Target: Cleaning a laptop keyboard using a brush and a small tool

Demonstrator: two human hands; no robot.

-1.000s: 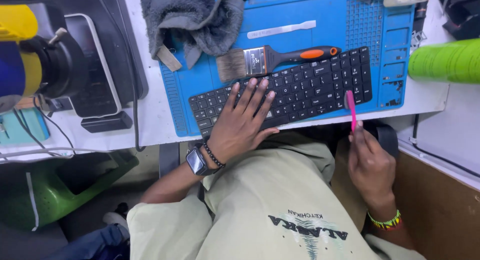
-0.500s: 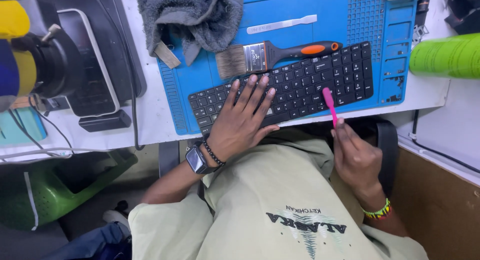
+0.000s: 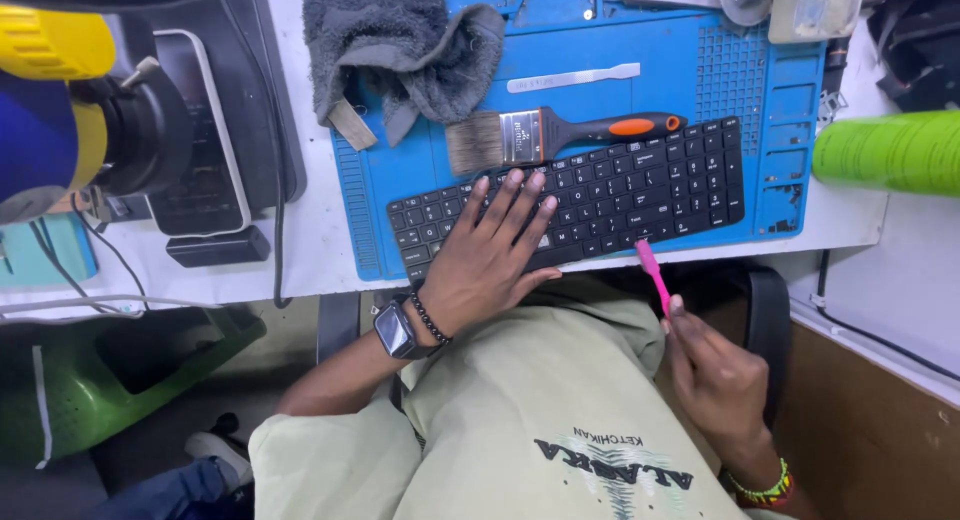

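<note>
A black keyboard point(image 3: 640, 185) lies on a blue work mat point(image 3: 590, 50) at the table's near edge. My left hand point(image 3: 490, 260) rests flat on the keyboard's left half, fingers spread, with a watch and a bead bracelet on the wrist. My right hand point(image 3: 715, 375) is below the table edge and grips a thin pink tool point(image 3: 652, 272). The tool's tip points up at the keyboard's front edge, right of the middle. A paintbrush point(image 3: 545, 135) with a black and orange handle lies just behind the keyboard.
A grey cloth point(image 3: 400, 40) sits at the mat's back left, a flat metal pry tool point(image 3: 572, 78) beyond the brush. A green roll point(image 3: 890, 150) lies at the right. A black device point(image 3: 205, 130) and cables stand to the left.
My right hand has moved left and down with the pink tool, bringing its tip to the keyboard's front edge. The left hand stays on the keyboard.
</note>
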